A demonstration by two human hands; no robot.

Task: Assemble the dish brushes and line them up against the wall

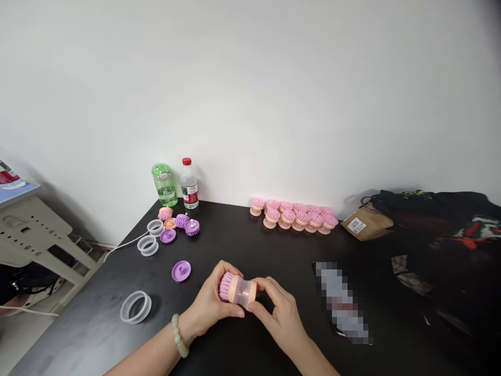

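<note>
Between my hands, above the black table, is a small round scrub brush (pixel 242 292) lying on its side. It has pink bristles at the left, a clear middle and a peach cap at the right. My left hand (pixel 213 300) wraps round the bristle end, with a beaded bracelet on the wrist. My right hand (pixel 277 308) grips the peach cap end between thumb and fingers. Left of my hands lie a purple disc (pixel 181 271) with a central stub and a clear ring (pixel 135 307).
Finished-looking pink brushes (pixel 300 216) stand in rows by the wall. Purple brush heads (pixel 192 227) and clear rings (pixel 147 245) lie at the back left, near a green bottle (pixel 165 188) and a water bottle (pixel 189 185). A blurred-out phone (pixel 342 303), paper bag (pixel 366 222) and dark bag (pixel 438 250) are at right.
</note>
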